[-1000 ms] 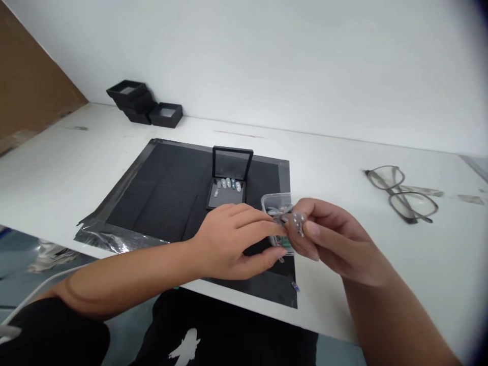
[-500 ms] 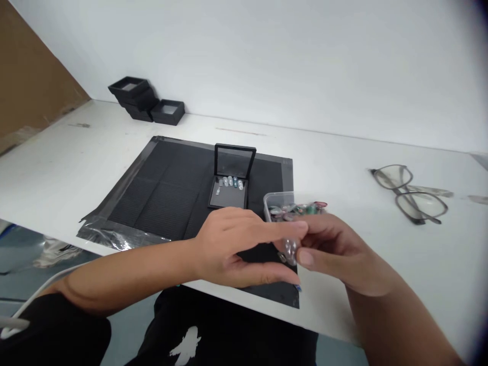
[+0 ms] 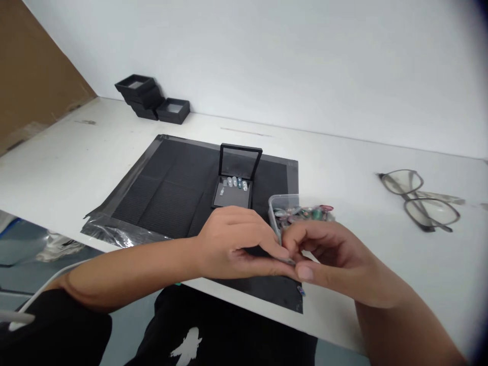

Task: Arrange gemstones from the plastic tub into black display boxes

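My left hand (image 3: 244, 244) pinches a small shiny press-on nail (image 3: 286, 261) between thumb and index finger. The fingertips of my right hand (image 3: 331, 254) meet it at the same spot, thumb and index finger almost closed on the piece. Behind my right hand, a clear plastic tub (image 3: 272, 208) holds many coloured nails (image 3: 305, 212). An open black display case (image 3: 233, 195) with a raised clear lid stands on the black mat (image 3: 160, 188); several pale and teal nails (image 3: 237, 183) lie along its back edge, with one small piece at the left.
Glasses (image 3: 419, 198) lie at the right of the white table (image 3: 335, 168). Black boxes (image 3: 139, 94) are stacked at the back left, with another (image 3: 173, 110) beside them. A small blue piece (image 3: 301, 291) lies at the mat's front right corner.
My left index finger and thumb have closed together on the shiny nail, which was visible between both hands before. My right fingers have drawn in closer. The view has shifted slightly.
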Available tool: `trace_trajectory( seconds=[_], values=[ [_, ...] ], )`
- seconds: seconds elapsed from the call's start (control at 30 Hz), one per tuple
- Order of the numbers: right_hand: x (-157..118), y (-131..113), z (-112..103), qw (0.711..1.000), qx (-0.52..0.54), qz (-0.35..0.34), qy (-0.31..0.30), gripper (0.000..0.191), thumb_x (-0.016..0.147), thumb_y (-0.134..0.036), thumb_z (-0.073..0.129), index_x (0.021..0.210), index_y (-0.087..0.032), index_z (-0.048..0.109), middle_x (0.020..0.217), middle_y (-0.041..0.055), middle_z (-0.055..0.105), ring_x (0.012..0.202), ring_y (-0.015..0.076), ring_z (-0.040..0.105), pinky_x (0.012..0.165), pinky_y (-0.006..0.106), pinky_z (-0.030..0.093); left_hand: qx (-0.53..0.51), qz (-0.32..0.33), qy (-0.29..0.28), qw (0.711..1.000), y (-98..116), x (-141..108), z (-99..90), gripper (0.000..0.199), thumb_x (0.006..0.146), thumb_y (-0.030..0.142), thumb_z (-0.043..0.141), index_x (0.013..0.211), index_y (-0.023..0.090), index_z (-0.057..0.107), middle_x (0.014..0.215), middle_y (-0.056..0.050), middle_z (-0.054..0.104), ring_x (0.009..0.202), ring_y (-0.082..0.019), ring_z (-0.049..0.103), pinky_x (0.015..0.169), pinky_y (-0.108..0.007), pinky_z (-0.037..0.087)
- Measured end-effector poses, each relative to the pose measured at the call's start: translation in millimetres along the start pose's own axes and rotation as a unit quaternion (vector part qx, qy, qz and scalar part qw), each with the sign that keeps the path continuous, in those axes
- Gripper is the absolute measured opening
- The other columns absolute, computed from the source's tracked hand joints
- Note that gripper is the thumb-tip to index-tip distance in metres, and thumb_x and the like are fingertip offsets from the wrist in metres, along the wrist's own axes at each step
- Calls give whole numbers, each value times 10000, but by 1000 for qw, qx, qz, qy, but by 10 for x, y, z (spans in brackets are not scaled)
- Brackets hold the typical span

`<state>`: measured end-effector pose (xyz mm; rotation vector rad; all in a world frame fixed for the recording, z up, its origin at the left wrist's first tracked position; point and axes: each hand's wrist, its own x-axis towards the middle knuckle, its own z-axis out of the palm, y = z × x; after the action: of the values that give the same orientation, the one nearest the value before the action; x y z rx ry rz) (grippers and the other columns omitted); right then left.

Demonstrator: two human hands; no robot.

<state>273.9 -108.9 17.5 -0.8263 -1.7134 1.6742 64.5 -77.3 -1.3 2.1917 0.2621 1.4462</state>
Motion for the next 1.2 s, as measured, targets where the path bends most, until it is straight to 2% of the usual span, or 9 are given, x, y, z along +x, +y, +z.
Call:
trace_trajectory(
  seconds=[0.2,0.3,0.47,0.53,0.63,0.77,0.93,1.07,1.2],
  values=[
    [-17,19,7,994,-65,-10,85,39,891,-256,697,862,-251,722,669,-15,595,595,100,481,532,244,377,25,-37,25,999,-21,-36,20,300,699,315,877,741,160,623,690,10,722,631,-70,675,646,-173,535],
    [8,28,29,988,-79,-25,128,37,903,-258,686,875,-264,710,708,-18,617,609,95,485,538,236,384,34,-106,12,994,4,-19,31,327,664,360,894,745,169,641,698,25,721,640,-72,651,668,-194,530],
    [51,36,49,984,-73,-18,162,79,913,-291,676,846,-250,686,701,-19,575,603,86,472,515,219,383,25,-210,-28,977,61,77,-31,146,760,261,827,769,169,714,785,10,745,754,-87,659,796,-236,517],
    [62,29,41,981,-73,-17,177,88,916,-300,672,849,-246,691,672,-26,553,567,77,449,486,211,371,-14,-269,-50,962,54,128,-106,114,784,271,803,786,173,744,834,-7,748,774,-94,665,744,-228,509],
    [66,17,2,970,-91,-33,225,72,917,-309,668,896,-256,713,640,-34,540,529,68,431,457,199,360,-55,-387,-72,918,-15,194,-287,162,814,349,762,816,188,778,772,-14,734,665,-97,622,566,-217,439],
    [47,28,-81,947,-120,-36,294,92,911,-317,672,975,-271,720,601,-41,516,514,80,431,449,208,366,-39,-497,-31,866,-152,195,-584,251,780,400,767,700,162,757,651,-9,688,568,-74,546,520,-201,383],
    [15,81,-135,934,-176,-12,311,90,907,-333,676,956,-273,721,684,-16,587,566,95,494,478,225,401,6,-550,-8,835,-270,73,-740,317,742,407,784,599,141,688,514,35,541,493,-35,414,475,-179,296],
    [18,114,-120,928,-228,-1,296,87,917,-338,664,947,-276,717,698,-14,601,583,101,518,501,233,420,14,-572,-50,819,-352,-44,-626,366,749,476,761,621,143,679,495,55,438,465,-31,319,444,-190,228],
    [49,111,-95,924,-269,8,271,92,923,-343,653,929,-271,710,679,-16,597,570,101,508,477,231,403,86,-536,-95,835,-377,-126,-484,319,812,482,689,709,183,735,520,47,469,488,-53,371,472,-205,268]
  ],
)
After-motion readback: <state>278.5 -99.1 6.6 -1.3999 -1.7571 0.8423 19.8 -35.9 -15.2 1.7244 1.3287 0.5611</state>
